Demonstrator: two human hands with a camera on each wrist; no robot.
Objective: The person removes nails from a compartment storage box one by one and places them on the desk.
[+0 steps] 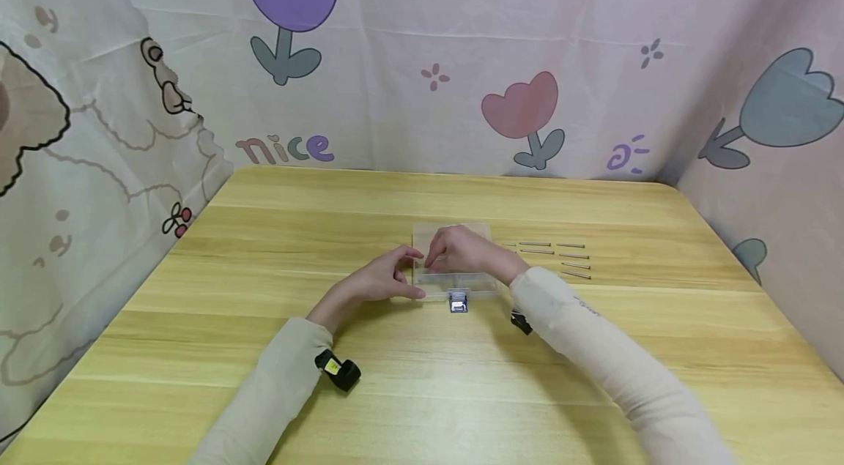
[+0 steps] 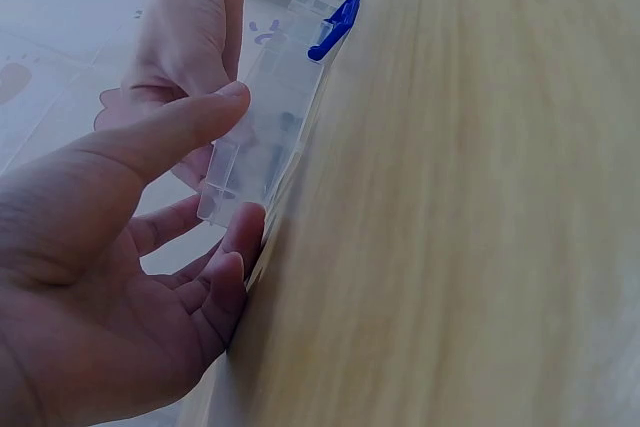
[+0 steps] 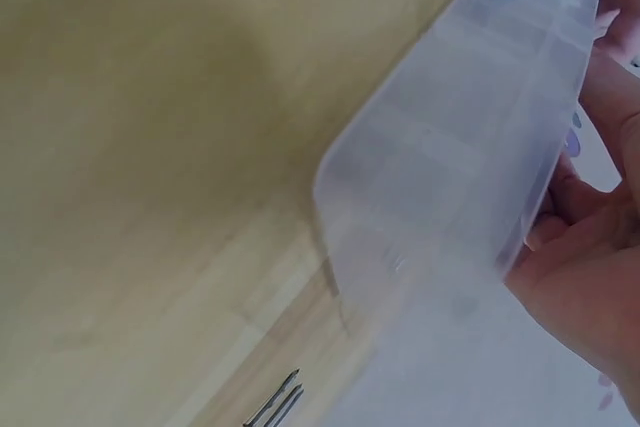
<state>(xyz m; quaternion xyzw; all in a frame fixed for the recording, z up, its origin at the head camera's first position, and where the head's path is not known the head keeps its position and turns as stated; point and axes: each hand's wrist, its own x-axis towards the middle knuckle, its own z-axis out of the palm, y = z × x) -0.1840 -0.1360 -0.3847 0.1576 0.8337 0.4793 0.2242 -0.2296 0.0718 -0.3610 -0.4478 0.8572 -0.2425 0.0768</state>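
Note:
A clear plastic compartment box (image 1: 471, 282) sits mid-table, its lid (image 1: 483, 231) raised at the back and a blue latch (image 1: 458, 302) at its front. My left hand (image 1: 382, 274) holds the box at its left end, thumb by the front corner and fingers along the side. My right hand (image 1: 461, 249) reaches over the box, fingers pointing down into its left part. Box walls partly hide those fingertips, and I cannot tell whether they pinch anything. In the left wrist view, the box wall (image 2: 262, 137) shows between my thumb and fingers.
Several nails (image 1: 537, 252) lie in rows on the wooden table (image 1: 422, 392) to the right of the box. Two nail ends (image 3: 280, 402) appear in the right wrist view. A printed curtain (image 1: 409, 113) hangs behind the table and along its sides.

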